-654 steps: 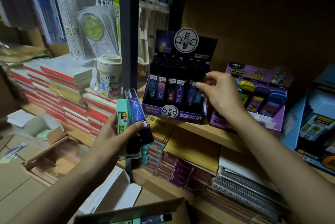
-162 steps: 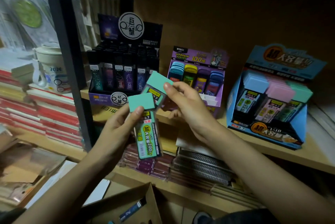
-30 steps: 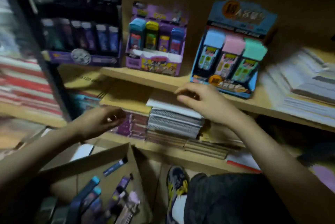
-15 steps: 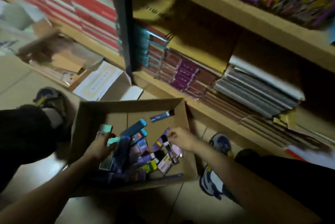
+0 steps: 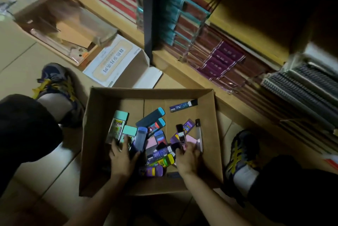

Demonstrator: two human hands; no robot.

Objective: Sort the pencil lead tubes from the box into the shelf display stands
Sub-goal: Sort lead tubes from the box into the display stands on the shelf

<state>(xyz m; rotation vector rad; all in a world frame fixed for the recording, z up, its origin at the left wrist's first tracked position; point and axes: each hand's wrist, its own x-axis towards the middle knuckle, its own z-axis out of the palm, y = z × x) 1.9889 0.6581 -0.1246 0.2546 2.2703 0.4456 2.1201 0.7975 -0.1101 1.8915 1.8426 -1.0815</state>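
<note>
Near the front wall of the box (image 5: 150, 94), on the floor: pick-up step. Left hand (image 5: 123, 158) lies on loose tubes (image 5: 151, 116), grip unclear; right hand (image 5: 188, 158) pinches a dark tube (image 5: 180, 135). Next, probably: lift it and match its stand.

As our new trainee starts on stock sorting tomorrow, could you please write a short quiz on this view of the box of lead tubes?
1. True or false: the left hand and the right hand are both inside the cardboard box.
2. Where does the lone dark tube lie? A. On the floor tiles. B. In the box near its far wall, apart from the pile. C. On the shelf.
3. Fill in: the two tubes nearest the box's left wall have ___ caps.
Key: 1 true; 2 B; 3 mint green.
</note>
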